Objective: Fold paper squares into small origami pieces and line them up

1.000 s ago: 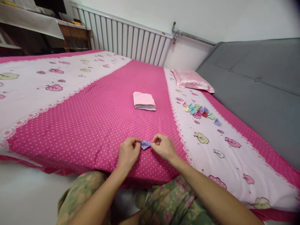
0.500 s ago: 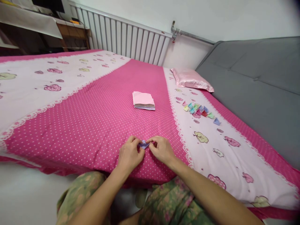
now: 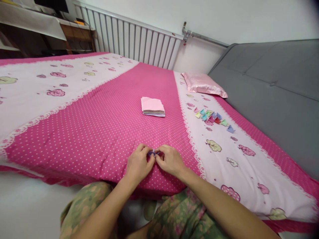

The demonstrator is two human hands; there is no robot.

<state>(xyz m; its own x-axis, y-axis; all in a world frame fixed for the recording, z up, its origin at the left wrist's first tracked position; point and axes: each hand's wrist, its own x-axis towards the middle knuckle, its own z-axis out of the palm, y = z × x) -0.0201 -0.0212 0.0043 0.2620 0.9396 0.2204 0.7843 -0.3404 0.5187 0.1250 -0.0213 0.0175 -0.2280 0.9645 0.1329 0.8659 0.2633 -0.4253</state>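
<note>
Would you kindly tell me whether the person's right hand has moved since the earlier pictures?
Yes, slightly: judged against the pink-topped paper stack, the right hand has shifted left, closer to the left hand.

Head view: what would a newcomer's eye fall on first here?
The bedspread's dotted pink band draws the eye first, mid-picture. Near its front edge, the left hand and right hand hold a small purple paper. Farther back lies a pink-topped paper stack, with small colourful folded papers to its right.
</note>
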